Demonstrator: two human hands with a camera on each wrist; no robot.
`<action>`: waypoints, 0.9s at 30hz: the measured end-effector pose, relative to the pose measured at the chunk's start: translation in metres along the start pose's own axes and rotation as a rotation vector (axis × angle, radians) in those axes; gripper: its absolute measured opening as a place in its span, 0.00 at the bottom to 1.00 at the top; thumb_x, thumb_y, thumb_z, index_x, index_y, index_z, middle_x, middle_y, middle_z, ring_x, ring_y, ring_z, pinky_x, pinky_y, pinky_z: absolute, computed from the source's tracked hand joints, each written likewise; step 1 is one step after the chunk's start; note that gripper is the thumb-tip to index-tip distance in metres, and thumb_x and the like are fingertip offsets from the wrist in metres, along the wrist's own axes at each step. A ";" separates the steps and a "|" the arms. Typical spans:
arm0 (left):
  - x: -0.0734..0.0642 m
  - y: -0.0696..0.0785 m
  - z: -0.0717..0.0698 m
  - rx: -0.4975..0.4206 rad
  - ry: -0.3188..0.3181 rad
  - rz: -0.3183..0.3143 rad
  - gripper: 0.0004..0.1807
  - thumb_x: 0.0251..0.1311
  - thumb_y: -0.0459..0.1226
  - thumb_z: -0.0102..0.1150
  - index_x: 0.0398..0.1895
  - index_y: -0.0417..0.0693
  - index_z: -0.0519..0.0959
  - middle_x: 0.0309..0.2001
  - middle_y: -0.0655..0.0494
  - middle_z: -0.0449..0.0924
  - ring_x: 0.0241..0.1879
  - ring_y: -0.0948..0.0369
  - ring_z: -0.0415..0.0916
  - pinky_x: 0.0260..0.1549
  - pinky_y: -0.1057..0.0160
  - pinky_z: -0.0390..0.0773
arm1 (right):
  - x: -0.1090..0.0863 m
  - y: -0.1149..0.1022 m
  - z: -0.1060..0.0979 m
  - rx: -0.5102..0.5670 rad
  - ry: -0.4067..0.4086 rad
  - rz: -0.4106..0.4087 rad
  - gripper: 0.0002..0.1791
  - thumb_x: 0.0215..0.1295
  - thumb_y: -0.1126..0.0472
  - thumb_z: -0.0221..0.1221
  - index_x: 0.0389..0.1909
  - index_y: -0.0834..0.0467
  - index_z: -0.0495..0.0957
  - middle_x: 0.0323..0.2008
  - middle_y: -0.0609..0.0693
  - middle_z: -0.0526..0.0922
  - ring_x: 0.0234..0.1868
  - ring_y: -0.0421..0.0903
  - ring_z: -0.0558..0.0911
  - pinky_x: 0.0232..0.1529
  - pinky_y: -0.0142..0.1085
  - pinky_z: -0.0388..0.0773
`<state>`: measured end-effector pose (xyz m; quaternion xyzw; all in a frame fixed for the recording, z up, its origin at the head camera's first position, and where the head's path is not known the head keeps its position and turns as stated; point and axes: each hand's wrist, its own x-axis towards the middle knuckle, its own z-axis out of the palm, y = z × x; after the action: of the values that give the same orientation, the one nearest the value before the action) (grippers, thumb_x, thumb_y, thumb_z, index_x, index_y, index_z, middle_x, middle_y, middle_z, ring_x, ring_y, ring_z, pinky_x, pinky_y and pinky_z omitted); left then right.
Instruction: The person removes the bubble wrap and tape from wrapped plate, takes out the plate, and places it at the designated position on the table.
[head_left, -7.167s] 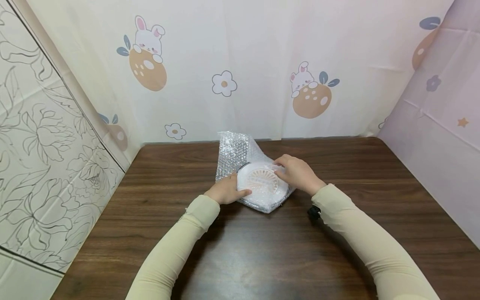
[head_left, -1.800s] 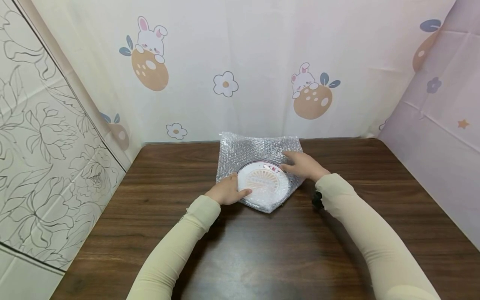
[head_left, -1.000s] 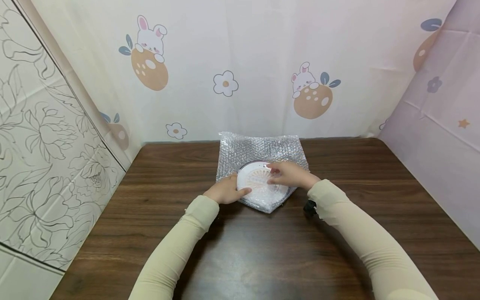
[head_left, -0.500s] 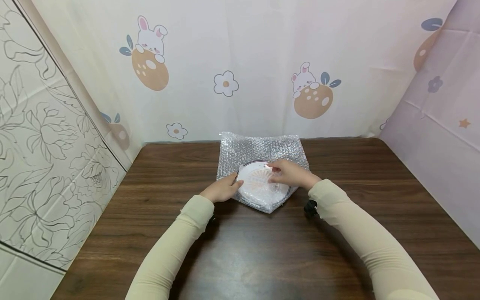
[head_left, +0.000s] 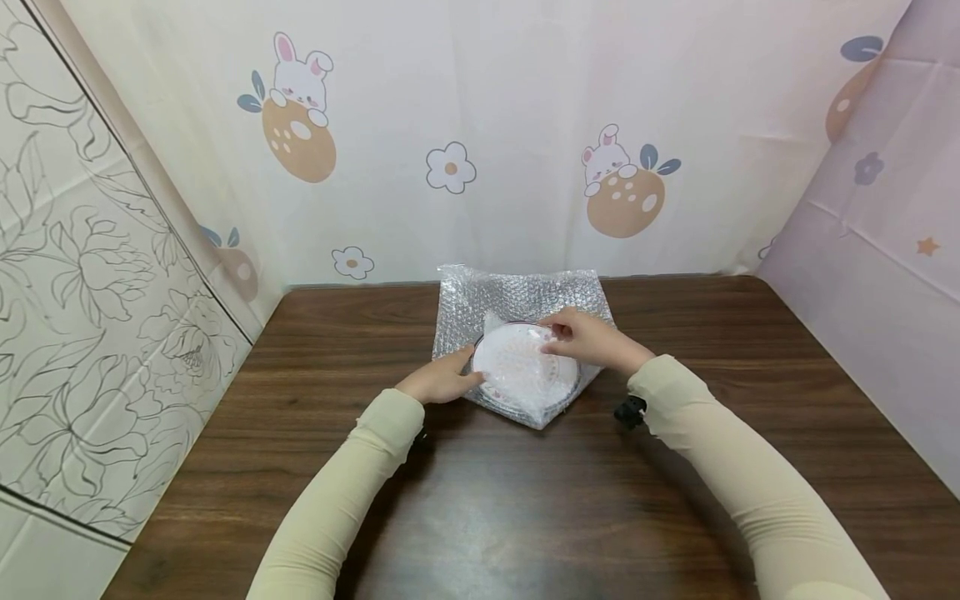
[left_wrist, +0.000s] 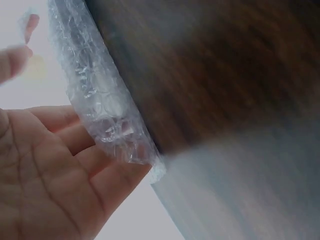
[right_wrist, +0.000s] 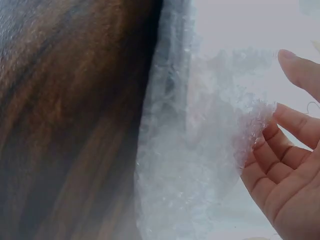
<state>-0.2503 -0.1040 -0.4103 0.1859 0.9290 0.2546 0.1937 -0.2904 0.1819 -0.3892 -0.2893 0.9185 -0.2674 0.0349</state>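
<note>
A round white plate with a dark rim lies on a sheet of bubble wrap at the back of the table. A loose fold of wrap veils the plate and blurs its printed pattern. My left hand is at the plate's left edge; in the left wrist view its straight fingers lie against the bubble wrap, thumb apart. My right hand is over the plate's right side. Its loosely bent fingertips touch the wrap's edge in the right wrist view, with the thumb standing away.
The dark wooden table stretches in front and to both sides. Behind it hangs a pale curtain with rabbit and flower prints; a white panel with line-drawn flowers borders the left. Black devices sit at the wrists.
The right-hand wrap flap has been unfolded off the plate and lies flat behind. The left hand has drawn back leftward, the front fold has risen over the plate, and the right hand has shifted right.
</note>
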 end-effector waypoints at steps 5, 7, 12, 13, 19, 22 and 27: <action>0.002 0.002 0.002 0.045 -0.004 0.022 0.51 0.65 0.58 0.54 0.78 0.36 0.43 0.78 0.42 0.46 0.77 0.48 0.47 0.75 0.51 0.53 | -0.005 -0.003 -0.007 0.035 0.020 -0.006 0.24 0.63 0.53 0.65 0.56 0.62 0.79 0.32 0.50 0.75 0.34 0.45 0.69 0.35 0.37 0.68; 0.002 0.003 0.002 0.061 -0.002 0.018 0.53 0.64 0.58 0.56 0.77 0.36 0.44 0.78 0.42 0.46 0.77 0.48 0.48 0.75 0.51 0.53 | -0.006 -0.004 -0.009 0.057 0.034 -0.013 0.21 0.64 0.55 0.65 0.53 0.62 0.80 0.33 0.50 0.76 0.35 0.46 0.70 0.37 0.38 0.69; 0.003 0.005 0.004 0.089 0.001 0.008 0.53 0.63 0.59 0.56 0.77 0.36 0.44 0.78 0.42 0.46 0.77 0.47 0.49 0.75 0.51 0.54 | -0.010 -0.007 -0.014 0.103 0.046 -0.012 0.13 0.65 0.57 0.64 0.47 0.59 0.81 0.36 0.50 0.79 0.39 0.45 0.74 0.46 0.41 0.75; 0.003 0.004 0.004 0.088 -0.001 0.003 0.53 0.63 0.59 0.56 0.78 0.36 0.43 0.78 0.42 0.45 0.77 0.47 0.49 0.75 0.51 0.54 | -0.010 -0.008 -0.015 0.117 0.046 -0.010 0.12 0.66 0.57 0.63 0.46 0.59 0.81 0.36 0.50 0.79 0.39 0.45 0.75 0.47 0.41 0.76; 0.003 0.005 0.003 0.065 -0.006 -0.015 0.54 0.63 0.58 0.57 0.78 0.37 0.43 0.78 0.42 0.45 0.77 0.47 0.48 0.74 0.50 0.54 | -0.016 -0.013 -0.023 0.189 0.048 0.001 0.08 0.68 0.57 0.61 0.43 0.55 0.81 0.38 0.49 0.82 0.41 0.44 0.79 0.49 0.41 0.77; 0.002 0.006 0.002 0.058 -0.004 -0.016 0.53 0.63 0.57 0.58 0.78 0.36 0.43 0.78 0.42 0.45 0.77 0.48 0.48 0.75 0.51 0.54 | -0.020 -0.014 -0.027 0.223 0.052 -0.002 0.09 0.69 0.56 0.60 0.43 0.56 0.81 0.39 0.50 0.83 0.41 0.43 0.79 0.46 0.37 0.78; 0.003 0.007 0.003 0.061 0.009 -0.008 0.53 0.63 0.56 0.59 0.77 0.35 0.45 0.78 0.41 0.46 0.77 0.47 0.49 0.75 0.51 0.54 | -0.025 -0.014 -0.033 0.269 0.066 -0.024 0.09 0.70 0.58 0.58 0.43 0.59 0.81 0.40 0.52 0.83 0.40 0.42 0.78 0.41 0.30 0.77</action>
<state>-0.2493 -0.0962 -0.4100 0.1867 0.9379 0.2263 0.1850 -0.2692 0.2017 -0.3558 -0.2840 0.8714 -0.3980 0.0397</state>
